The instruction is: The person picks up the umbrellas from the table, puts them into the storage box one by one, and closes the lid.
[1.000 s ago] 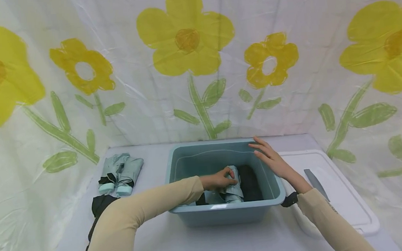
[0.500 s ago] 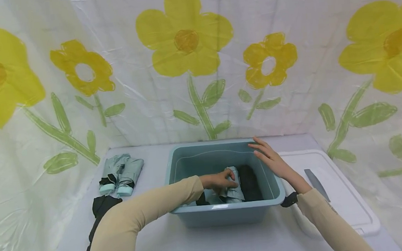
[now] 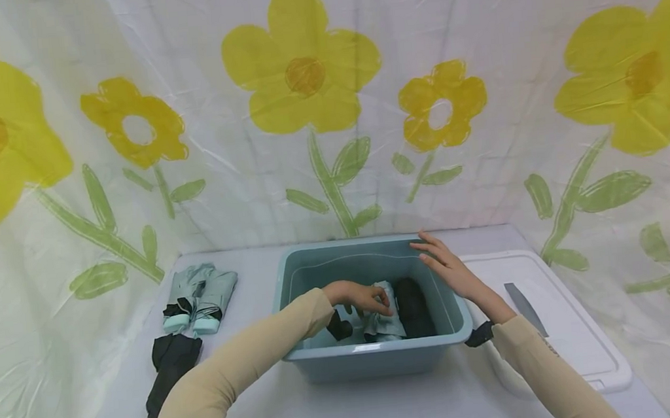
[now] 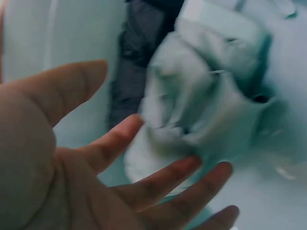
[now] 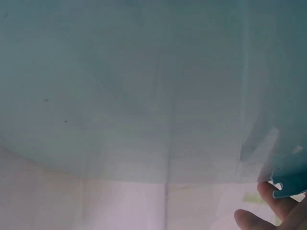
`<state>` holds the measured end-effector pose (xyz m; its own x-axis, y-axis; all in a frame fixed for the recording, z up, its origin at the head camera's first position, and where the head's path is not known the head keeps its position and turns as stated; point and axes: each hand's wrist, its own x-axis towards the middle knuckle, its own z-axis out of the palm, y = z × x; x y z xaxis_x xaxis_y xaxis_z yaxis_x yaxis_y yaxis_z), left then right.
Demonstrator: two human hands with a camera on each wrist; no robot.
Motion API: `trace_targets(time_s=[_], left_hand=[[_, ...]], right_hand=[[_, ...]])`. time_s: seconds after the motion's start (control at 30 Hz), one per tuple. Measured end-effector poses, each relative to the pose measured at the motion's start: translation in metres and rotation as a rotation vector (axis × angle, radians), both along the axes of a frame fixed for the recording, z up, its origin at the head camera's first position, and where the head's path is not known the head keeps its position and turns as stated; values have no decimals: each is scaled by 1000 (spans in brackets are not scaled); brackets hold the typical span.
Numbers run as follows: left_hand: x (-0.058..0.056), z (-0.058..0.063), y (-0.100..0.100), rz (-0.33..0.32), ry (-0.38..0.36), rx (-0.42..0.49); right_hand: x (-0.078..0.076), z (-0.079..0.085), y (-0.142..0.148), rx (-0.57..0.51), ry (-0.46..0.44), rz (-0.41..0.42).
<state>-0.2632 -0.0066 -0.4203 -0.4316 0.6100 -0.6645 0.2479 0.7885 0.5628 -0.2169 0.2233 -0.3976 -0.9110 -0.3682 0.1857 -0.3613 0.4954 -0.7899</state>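
Observation:
Inside a grey-blue plastic bin (image 3: 377, 363), a pale blue folded umbrella (image 3: 388, 326) lies beside a black folded umbrella (image 3: 415, 307). My left hand (image 3: 359, 297) reaches in over the left side, just above the pale one. From the left wrist, the fingers of the left hand (image 4: 96, 177) look spread and loosely extended, their tips close to the umbrella's fabric, with nothing held; whether they touch it I cannot tell. My right hand (image 3: 452, 272) rests on the bin's right rim with fingers extended. Only its fingertips (image 5: 271, 199) show in the right wrist view, by the rim.
On the table's left lie two pale blue folded umbrellas (image 3: 212, 300) with mint ends, and a black folded umbrella (image 3: 173, 372) nearer me. A white lid (image 3: 576, 341) with a grey handle (image 3: 526, 309) lies right of the bin, partly under my right arm. A flowered curtain hangs behind.
My left hand has loosened from the pale blue umbrella in the bin and risen slightly above it. The right hand stays on the rim. The head view has tilted up a little.

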Motion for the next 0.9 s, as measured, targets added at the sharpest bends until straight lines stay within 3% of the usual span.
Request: trace_targets(time_s=[0.17,0.37,0.5,0.67,0.77,0.9], left_hand=[[0,12,-4,-69,46,70],[2,28,-15,-98,110,204],[8,38,-25,-84,183,239],[18,46,-39,-21,282,291],[24,51,-47,8,310,357],[31,59,-59,1,367,456]], right_hand=[[-1,0,-2,-1,0,16],[-1,0,-4,-1,-6,12],[-2,0,-3,3,-5,7],[-1,-2,-2,5,2,0],[-1,-3,-1,-2,4,-6],[-1,-3,0,-9,7,-5]])
